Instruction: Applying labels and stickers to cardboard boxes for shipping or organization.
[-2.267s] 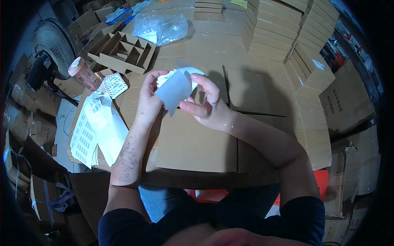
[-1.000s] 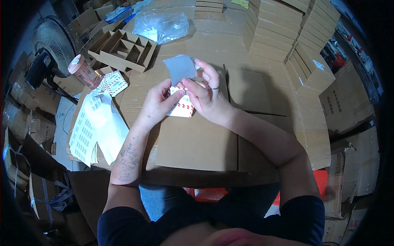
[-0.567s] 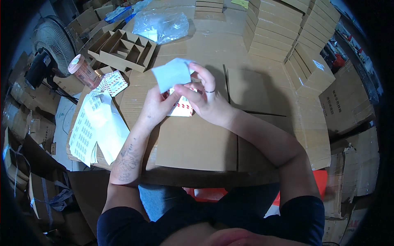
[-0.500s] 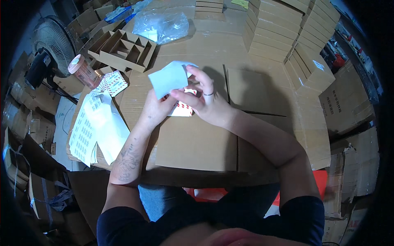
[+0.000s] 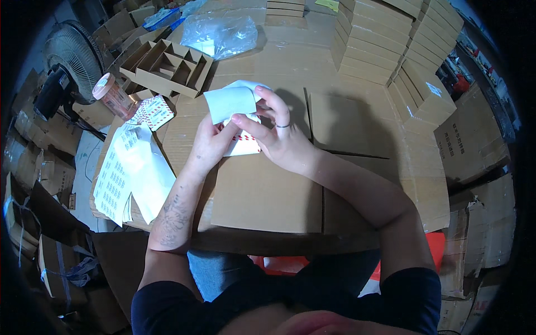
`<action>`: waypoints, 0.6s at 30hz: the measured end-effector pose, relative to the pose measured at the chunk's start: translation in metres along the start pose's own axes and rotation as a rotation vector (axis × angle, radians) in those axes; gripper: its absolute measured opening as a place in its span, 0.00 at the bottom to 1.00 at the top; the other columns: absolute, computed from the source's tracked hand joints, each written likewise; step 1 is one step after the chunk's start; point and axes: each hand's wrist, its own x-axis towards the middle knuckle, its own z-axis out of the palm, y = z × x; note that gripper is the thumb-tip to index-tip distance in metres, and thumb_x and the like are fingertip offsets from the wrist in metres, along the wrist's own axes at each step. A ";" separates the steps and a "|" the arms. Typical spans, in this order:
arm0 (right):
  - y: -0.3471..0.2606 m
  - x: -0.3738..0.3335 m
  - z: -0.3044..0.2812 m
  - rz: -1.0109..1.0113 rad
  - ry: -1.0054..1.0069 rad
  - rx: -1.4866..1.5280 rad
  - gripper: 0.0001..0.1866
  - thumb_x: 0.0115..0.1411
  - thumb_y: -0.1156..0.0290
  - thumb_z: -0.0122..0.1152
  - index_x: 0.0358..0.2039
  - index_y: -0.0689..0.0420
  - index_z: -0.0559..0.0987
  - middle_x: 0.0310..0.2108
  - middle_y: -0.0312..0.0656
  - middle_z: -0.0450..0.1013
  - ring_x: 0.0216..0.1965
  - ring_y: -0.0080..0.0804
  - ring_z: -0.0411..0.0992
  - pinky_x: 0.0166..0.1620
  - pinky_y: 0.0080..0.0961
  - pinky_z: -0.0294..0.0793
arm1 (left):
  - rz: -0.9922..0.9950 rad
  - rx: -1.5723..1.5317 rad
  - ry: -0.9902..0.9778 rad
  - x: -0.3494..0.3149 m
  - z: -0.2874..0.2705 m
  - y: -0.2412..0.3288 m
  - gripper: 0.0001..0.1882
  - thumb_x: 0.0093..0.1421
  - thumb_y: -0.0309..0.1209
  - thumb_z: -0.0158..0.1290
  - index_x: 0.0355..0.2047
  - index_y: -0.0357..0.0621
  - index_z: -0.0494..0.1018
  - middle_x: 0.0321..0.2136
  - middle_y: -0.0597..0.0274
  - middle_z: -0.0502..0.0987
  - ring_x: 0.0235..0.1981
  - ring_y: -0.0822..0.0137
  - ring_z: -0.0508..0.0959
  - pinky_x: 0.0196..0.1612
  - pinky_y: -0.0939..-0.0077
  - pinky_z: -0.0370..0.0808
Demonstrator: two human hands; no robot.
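Above a closed flat cardboard box (image 5: 268, 195) I hold small paper pieces in both hands. A pale blue-white blank paper (image 5: 231, 104) is bent over at the top of them. Below it shows a white sticker sheet with red marks (image 5: 244, 144). My left hand (image 5: 211, 142) is closed on the left side of these papers, its fingers mostly hidden behind them. My right hand (image 5: 279, 134), with a ring on one finger, has its thumb at the papers' lower middle and its index finger curled at the pale paper's right edge.
More flat boxes (image 5: 357, 125) lie to the right, below tall box stacks (image 5: 371, 42). On the left are printed label sheets (image 5: 131, 173), patterned stickers (image 5: 153, 113), a pink-lidded jar (image 5: 114, 96), a cardboard divider tray (image 5: 173, 70) and a fan (image 5: 72, 61). A clear plastic bag (image 5: 220, 36) lies behind.
The pale paper's lower edge has risen, so more of the red-marked sticker sheet shows below it. Both hands have shifted only slightly.
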 end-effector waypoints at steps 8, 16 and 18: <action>0.004 0.001 0.005 0.003 0.086 0.132 0.38 0.53 0.85 0.62 0.59 0.34 0.65 0.60 0.45 0.46 0.50 0.42 0.69 0.47 0.31 0.78 | 0.111 -0.052 -0.127 -0.003 0.004 0.003 0.15 0.64 0.31 0.52 0.48 0.37 0.71 0.33 0.65 0.78 0.32 0.79 0.76 0.33 0.84 0.73; -0.001 0.003 -0.002 0.024 0.048 0.218 0.35 0.56 0.83 0.60 0.59 0.35 0.64 0.61 0.46 0.44 0.51 0.43 0.69 0.51 0.33 0.78 | 0.116 0.136 -0.080 -0.005 0.001 0.011 0.14 0.62 0.33 0.56 0.43 0.37 0.76 0.26 0.66 0.79 0.27 0.81 0.75 0.29 0.83 0.73; 0.000 0.003 -0.001 0.037 0.022 0.213 0.35 0.56 0.83 0.60 0.59 0.34 0.64 0.62 0.46 0.43 0.52 0.45 0.69 0.52 0.33 0.78 | 0.113 0.138 -0.060 -0.007 0.003 0.016 0.14 0.62 0.34 0.56 0.43 0.37 0.76 0.27 0.65 0.79 0.27 0.80 0.76 0.30 0.82 0.73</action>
